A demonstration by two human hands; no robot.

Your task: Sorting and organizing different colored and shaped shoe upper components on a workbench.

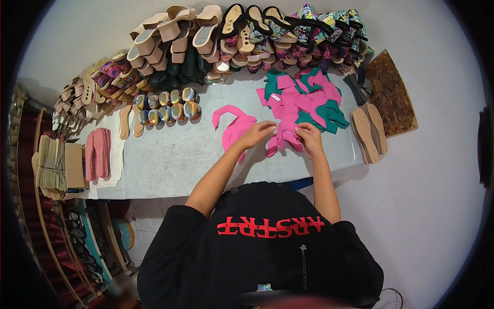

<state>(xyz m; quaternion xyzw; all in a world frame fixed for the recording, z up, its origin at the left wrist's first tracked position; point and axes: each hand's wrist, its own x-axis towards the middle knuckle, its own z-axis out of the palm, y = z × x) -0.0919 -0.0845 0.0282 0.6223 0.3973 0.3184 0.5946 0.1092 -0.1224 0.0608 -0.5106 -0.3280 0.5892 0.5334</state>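
Note:
Both my hands are over the near part of the table, around a bundle of bright pink cut-out shoe upper pieces (284, 139). My left hand (259, 135) has its fingers drawn together at the bundle's left edge. At its right edge my right hand (310, 138) pinches the pink material between thumb and fingers. Curved tips of the pieces hang down between the hands. More curved pink pieces (234, 131) lie flat by my left wrist. Beyond my hands is a loose heap of pink pieces (314, 98) and green pieces (329, 117).
Finished platform shoes (206, 31) are piled along the table's (154, 170) back edge. Several shiny round multicoloured items (167, 107) stand in rows at left. Pink insoles (98, 153), a carton (75, 165) and tan soles (366, 131) lie towards the sides; a brown board (388, 95) leans at right.

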